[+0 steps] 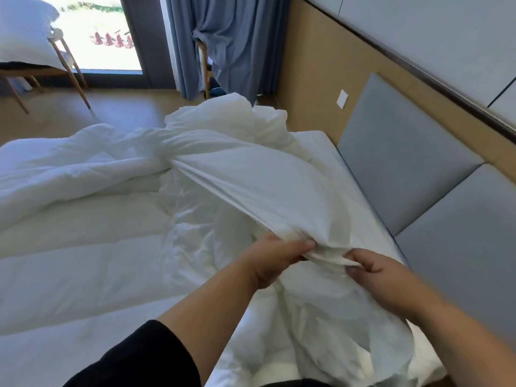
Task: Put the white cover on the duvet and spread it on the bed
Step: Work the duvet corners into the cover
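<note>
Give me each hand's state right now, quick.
Left hand: grip closed on a bunched edge of the white cover.
Right hand: grip pinching the same bunched edge, right beside the left.

Past the fingers, the white cover is pulled tight and blocks the way ahead. More of it is piled up beyond that. Left of the fingers, the puffy duvet lies low, with open room above it. Right of the fingers there is a thin strip of bed, then the grey headboard stands like a wall.
</note>
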A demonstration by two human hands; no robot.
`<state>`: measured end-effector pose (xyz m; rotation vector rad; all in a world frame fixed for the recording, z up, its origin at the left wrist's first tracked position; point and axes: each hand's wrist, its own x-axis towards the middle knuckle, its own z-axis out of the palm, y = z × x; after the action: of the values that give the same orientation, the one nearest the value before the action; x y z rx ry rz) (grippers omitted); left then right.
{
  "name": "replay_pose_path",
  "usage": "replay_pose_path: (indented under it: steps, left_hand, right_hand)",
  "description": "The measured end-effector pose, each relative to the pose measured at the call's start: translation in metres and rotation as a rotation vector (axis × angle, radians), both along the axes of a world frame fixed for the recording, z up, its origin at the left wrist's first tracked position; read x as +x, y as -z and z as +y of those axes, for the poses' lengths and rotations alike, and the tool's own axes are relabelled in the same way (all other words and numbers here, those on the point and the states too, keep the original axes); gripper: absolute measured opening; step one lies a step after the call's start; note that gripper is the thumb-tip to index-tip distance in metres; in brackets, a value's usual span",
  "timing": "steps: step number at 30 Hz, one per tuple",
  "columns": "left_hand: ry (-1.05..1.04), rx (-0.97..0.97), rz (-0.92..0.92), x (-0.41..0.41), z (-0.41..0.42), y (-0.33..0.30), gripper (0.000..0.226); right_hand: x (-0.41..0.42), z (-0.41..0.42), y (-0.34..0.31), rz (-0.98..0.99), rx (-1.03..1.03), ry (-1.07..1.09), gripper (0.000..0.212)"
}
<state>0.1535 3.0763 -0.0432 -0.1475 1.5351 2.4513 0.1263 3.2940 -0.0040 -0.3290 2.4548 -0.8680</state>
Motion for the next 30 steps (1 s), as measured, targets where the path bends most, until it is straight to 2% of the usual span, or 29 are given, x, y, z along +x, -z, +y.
replay_pose_path:
  steps: [2, 4, 7, 9, 11, 13, 15, 17, 19, 21, 24, 27, 28, 30]
  left_hand:
    - [0.17, -0.319, 0.099, 0.011, 0.009, 0.007, 0.026]
    - [0.229, -0.54, 0.153, 0.014, 0.013, 0.014, 0.027]
    - [0.27, -0.654, 0.171, 0.013, 0.014, 0.02, 0.044]
    - [0.319, -0.736, 0.23, 0.012, 0.014, 0.025, 0.044]
    - [0.328, -0.927, 0.382, 0.011, 0.012, 0.036, 0.043]
    - [0.365, -1.104, 0.406, 0.013, 0.011, 0.04, 0.054]
    - [0.459, -1.296, 0.431, 0.016, 0.014, 0.042, 0.051]
    - [0.547, -1.45, 0.503, 0.025, 0.024, 0.041, 0.032]
    - [0.555, -1.442, 0.579, 0.036, 0.035, 0.041, 0.03]
    - [0.538, -1.381, 0.627, 0.042, 0.048, 0.035, 0.035]
    - [0.524, -1.359, 0.735, 0.055, 0.082, 0.019, 0.042]
    - [0.545, -1.375, 0.793, 0.073, 0.114, 0.004, 0.027]
    - [0.584, -1.37, 0.766, 0.075, 0.12, 0.004, 0.023]
    - [0.626, -1.365, 0.709, 0.075, 0.123, 0.019, 0.02]
  right_hand:
    - [-0.001, -0.008, 0.006, 0.109, 0.046, 0.024, 0.024]
    - [0.003, -0.021, 0.016, 0.186, 0.031, 0.041, 0.021]
    - [0.016, -0.031, 0.027, 0.229, -0.153, 0.093, 0.025]
    - [0.025, -0.03, 0.031, 0.153, -0.343, 0.218, 0.029]
    - [0.034, -0.031, 0.036, -0.002, -0.507, 0.358, 0.028]
    - [0.039, -0.03, 0.042, -0.194, -0.624, 0.491, 0.028]
    - [0.039, -0.026, 0.048, -0.317, -0.622, 0.538, 0.03]
    - [0.037, -0.021, 0.053, -0.285, -0.42, 0.412, 0.027]
    - [0.038, -0.016, 0.054, -0.189, -0.236, 0.311, 0.019]
    - [0.043, -0.012, 0.042, -0.164, -0.218, 0.26, 0.016]
    - [0.048, -0.001, 0.01, -0.205, -0.241, 0.056, 0.027]
    - [0.045, 0.02, -0.009, -0.132, -0.071, -0.144, 0.023]
    - [0.043, 0.026, -0.007, -0.072, -0.005, -0.144, 0.024]
    - [0.044, 0.034, 0.008, -0.004, 0.0, 0.006, 0.027]
